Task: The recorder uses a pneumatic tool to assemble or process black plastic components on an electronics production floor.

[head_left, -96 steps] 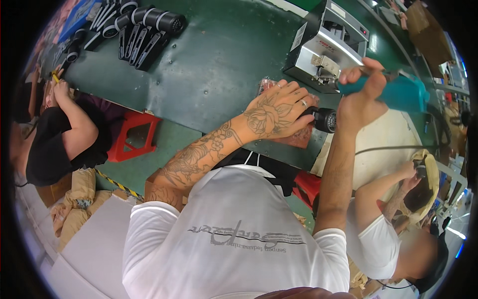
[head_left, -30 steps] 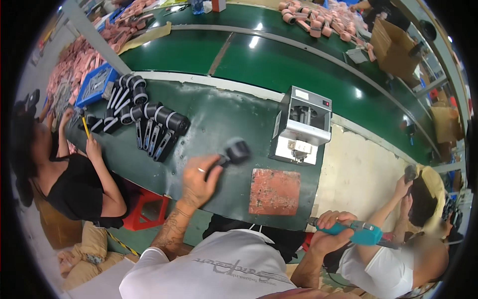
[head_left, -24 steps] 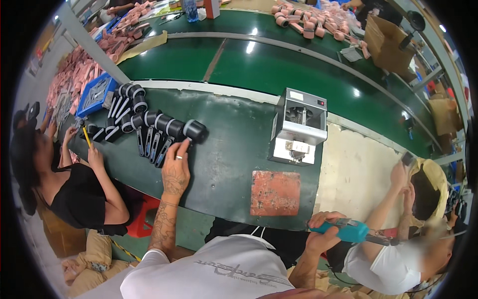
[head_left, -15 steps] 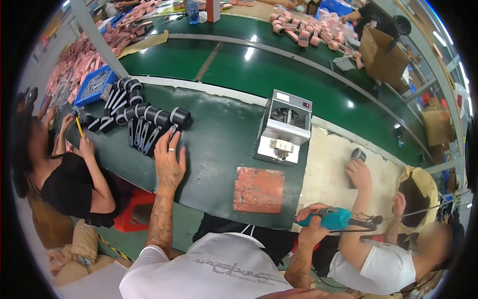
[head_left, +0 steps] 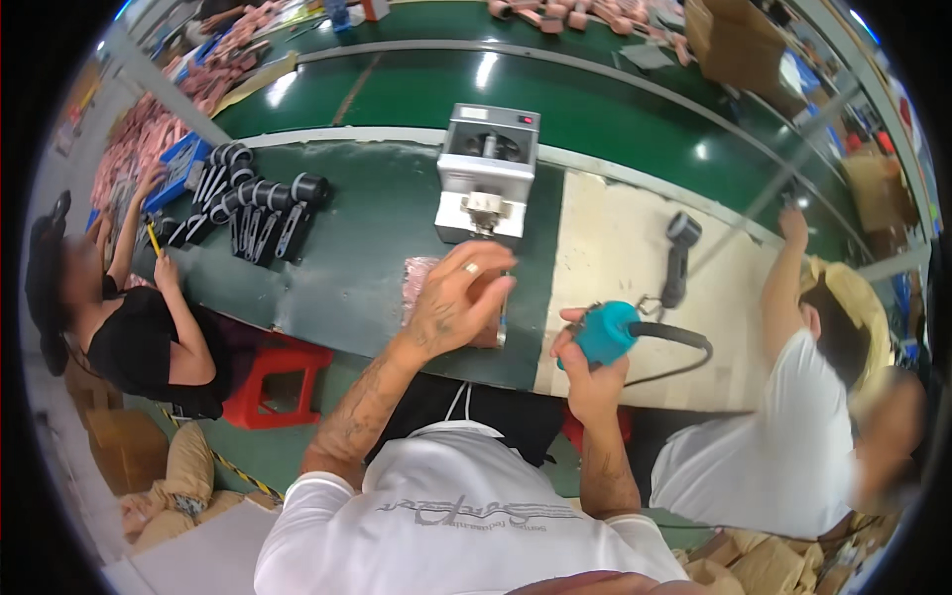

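Observation:
My right hand [head_left: 593, 382] is wrapped round a teal electric screwdriver [head_left: 607, 334], its dark cable looping off to the right. My left hand [head_left: 451, 307] hovers over a worn red pad [head_left: 418, 280] and partly covers it. Its thumb stands apart from the fingers, with nothing visible between them. Just beyond those fingertips stands a grey box-shaped screw feeder [head_left: 488, 164] with a metal front. To the right, a black hair-dryer-shaped body [head_left: 677, 260] with a handle lies on a cream board [head_left: 595, 228].
Several black dryer-shaped bodies [head_left: 260, 193] lie in rows at the left, beside a blue bin [head_left: 180, 169]. A co-worker in black [head_left: 149, 337] sits left; another in white [head_left: 783, 436] sits right. Pink parts [head_left: 565, 15] lie beyond the green conveyor [head_left: 416, 89].
My left hand has left the row of black bodies and come right, to the screw feeder's front. The right co-worker's hand has let go of the black body and reached farther out.

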Demonstrator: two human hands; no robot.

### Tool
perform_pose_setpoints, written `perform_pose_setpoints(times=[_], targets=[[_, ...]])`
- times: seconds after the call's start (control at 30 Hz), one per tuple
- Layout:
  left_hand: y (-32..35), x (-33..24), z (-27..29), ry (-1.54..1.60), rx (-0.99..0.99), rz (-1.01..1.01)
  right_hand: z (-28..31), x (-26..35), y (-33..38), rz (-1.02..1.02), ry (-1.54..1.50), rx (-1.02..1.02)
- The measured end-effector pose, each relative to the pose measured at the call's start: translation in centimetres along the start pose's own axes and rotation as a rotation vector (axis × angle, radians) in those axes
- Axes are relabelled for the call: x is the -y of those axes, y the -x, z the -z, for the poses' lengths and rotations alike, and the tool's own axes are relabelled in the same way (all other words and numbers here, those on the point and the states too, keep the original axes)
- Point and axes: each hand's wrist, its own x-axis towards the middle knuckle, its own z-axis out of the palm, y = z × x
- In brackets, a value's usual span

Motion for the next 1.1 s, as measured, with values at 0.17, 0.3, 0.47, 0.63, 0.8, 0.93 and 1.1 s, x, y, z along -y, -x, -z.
perform_pose_setpoints(times=[0.17, 0.3, 0.47, 0.63, 0.8, 0.93, 1.1], targets=[[-7.6, -1.3, -12.0, 0.268, 0.281, 0.204, 1.2, -0.2, 1.0, 0.085, -0.041, -0.074], [-12.2, -1.7, -21.6, -0.076, 0.454, 0.191, 2.0, 0.2, 2.5, 0.033, 0.069, -0.081], [-12.8, -1.0, -28.5, -0.170, 0.596, 0.211, 2.0, 1.3, 3.8, 0.022, 0.071, -0.228], [-11.4, 0.8, -26.5, -0.088, 0.477, 0.254, 1.8, 0.6, 4.1, 0.042, 0.138, -0.347], [-8.2, -0.8, -16.3, 0.106, 0.384, 0.189, 1.3, 0.8, 3.4, 0.064, 0.196, -0.296], [-2.6, 0.9, -9.2, 0.177, 0.264, 0.078, -0.4, 0.0, 2.1, 0.069, 0.154, -0.254], [1.5, 2.0, -0.9, -0.006, 0.174, -0.141, -2.9, -0.5, 0.6, 0.072, -0.028, -0.153]])
